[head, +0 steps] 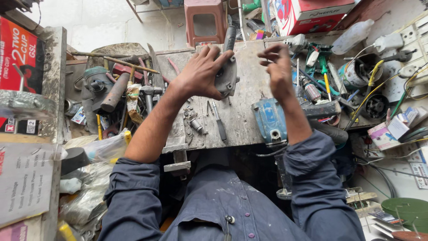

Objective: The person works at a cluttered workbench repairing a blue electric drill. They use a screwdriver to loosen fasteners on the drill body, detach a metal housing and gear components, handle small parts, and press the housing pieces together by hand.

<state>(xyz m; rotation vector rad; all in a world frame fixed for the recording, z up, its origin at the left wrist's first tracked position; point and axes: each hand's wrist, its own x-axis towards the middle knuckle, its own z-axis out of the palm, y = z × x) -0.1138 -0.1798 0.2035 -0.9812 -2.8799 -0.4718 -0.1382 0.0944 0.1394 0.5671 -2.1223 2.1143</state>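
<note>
My left hand (pixel 200 73) grips a grey metal power-tool housing (pixel 227 76) with a black ribbed handle sticking up from it, holding it above the worn wooden bench top (pixel 243 120). My right hand (pixel 278 69) hovers just right of the housing with its fingers bent and blurred, holding nothing that I can see. On the bench below lie a screwdriver (pixel 219 120) and a small metal part (pixel 196 125). A blue power-tool body (pixel 269 120) rests under my right forearm.
Hammers, pipes and hand tools (pixel 120 89) are piled at the left. At the right lie motor parts, a green screwdriver (pixel 324 67), wires and small boxes. A red plastic stool (pixel 205 20) and a red-and-white carton (pixel 312 13) stand behind the bench. Cardboard boxes (pixel 22 58) line the left edge.
</note>
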